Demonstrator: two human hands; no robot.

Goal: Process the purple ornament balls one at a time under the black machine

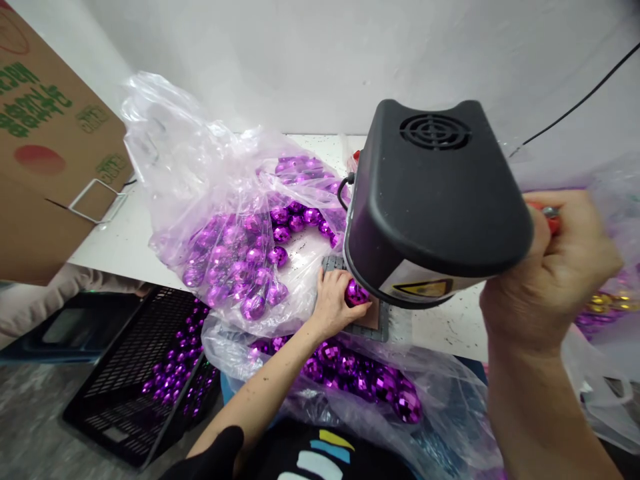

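Note:
My left hand [332, 300] has its fingers around a shiny purple faceted ball [355, 293]. It rests on the brown pad of a grey base plate [384, 327], under the front of a black machine housing [440, 193]. The housing has a round vent on top and a yellow warning label. On its right side my right hand [555, 273] is closed on a red handle [553, 220], mostly covered by the fingers. Strung purple balls [280, 233] lie beside my left hand, partly inside a clear plastic bag [200, 160]. More purple balls [350, 367] lie on plastic across my lap.
A cardboard box [55, 133] stands at the left, and a black plastic crate [115, 380] with purple beads is on the floor. Another person's sleeve [60, 300] shows there. Gold beads [605, 302] and plastic bags are at the right. A wall closes off the white table [135, 233].

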